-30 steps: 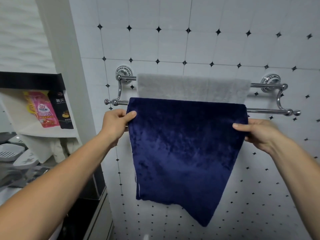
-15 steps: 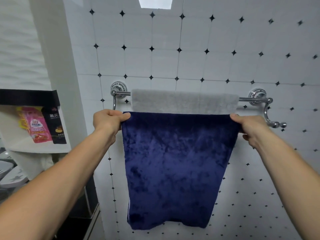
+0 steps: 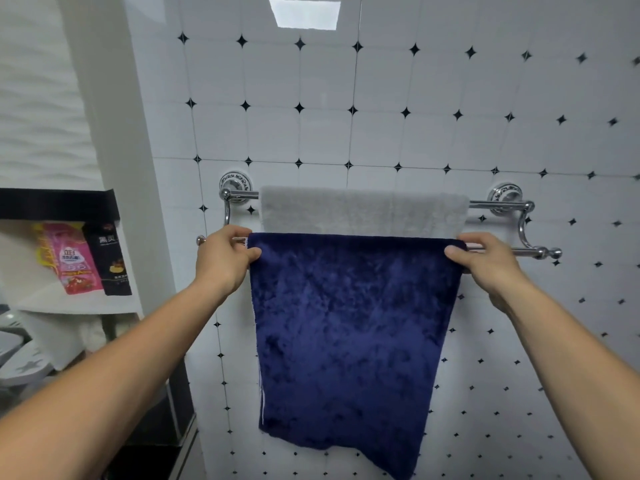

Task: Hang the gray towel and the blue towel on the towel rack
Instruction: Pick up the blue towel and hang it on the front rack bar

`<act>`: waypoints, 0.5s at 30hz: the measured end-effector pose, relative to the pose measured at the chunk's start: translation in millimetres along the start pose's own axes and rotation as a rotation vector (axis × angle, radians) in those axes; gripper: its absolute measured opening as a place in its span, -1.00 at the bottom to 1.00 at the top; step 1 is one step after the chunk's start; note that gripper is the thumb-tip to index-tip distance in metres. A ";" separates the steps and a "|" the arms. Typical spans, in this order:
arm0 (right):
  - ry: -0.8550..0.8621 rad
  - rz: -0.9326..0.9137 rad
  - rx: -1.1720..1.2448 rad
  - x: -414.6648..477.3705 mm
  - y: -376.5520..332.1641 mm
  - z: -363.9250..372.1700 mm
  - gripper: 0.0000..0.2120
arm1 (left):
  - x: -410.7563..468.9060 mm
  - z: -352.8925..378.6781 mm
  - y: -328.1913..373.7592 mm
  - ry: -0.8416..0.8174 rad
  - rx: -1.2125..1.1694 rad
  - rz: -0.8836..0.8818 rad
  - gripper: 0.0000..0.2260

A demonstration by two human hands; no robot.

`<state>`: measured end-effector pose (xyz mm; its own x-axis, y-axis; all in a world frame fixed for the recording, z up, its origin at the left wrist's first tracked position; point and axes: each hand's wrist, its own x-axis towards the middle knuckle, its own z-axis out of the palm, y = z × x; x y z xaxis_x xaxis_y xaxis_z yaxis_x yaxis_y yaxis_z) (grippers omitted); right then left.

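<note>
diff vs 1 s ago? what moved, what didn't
Both hands carried the blue towel up: its top edge, below the front bar a second ago, now lies along it. The left hand and right hand still pinch its top corners. The gray towel stays draped over the rear bar.

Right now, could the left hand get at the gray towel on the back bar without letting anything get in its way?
Probably yes. The left hand grips the blue towel at the front bar, and the gray towel hangs just above and behind it, its left edge uncovered. It would have to let go of the blue towel first.
</note>
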<state>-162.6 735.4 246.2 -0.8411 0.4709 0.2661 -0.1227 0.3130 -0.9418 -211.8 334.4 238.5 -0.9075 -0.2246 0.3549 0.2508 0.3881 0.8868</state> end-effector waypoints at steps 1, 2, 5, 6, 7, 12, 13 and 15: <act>-0.058 -0.027 -0.029 -1.7 1.3 -0.5 -0.61 | 0.7 0.4 -1.0 0.000 0.090 0.045 -0.70; -0.096 -0.053 -0.070 -1.5 2.9 -0.4 -0.57 | 0.9 0.4 -1.1 0.011 0.216 0.101 -0.68; -0.082 -0.109 -0.241 2.1 5.1 -0.6 -0.59 | -1.4 -0.9 2.2 0.072 0.584 0.268 -0.67; -0.069 -0.113 -0.282 3.7 5.6 -0.9 -0.61 | -1.5 -2.1 3.3 0.079 0.639 0.302 -0.69; -0.060 -0.117 -0.313 4.7 6.6 -0.7 -0.62 | -1.9 -3.6 4.1 0.077 0.667 0.320 -0.71; -0.040 -0.142 -0.375 5.7 9.7 2.0 -0.64 | -6.9 -9.7 6.4 0.031 0.650 0.307 -0.69; -0.050 -0.140 -0.369 6.5 9.7 2.5 -0.65 | -8.1 -10.0 7.3 0.019 0.664 0.305 -0.68; -0.059 -0.143 -0.356 8.8 9.9 2.6 -0.66 | -9.9 -10.9 9.7 -0.023 0.705 0.281 -0.63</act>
<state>-172.6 740.5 238.7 -0.8591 0.3564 0.3674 -0.0593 0.6437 -0.7630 -196.8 330.7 246.8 -0.8501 -0.0170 0.5263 0.2060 0.9091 0.3620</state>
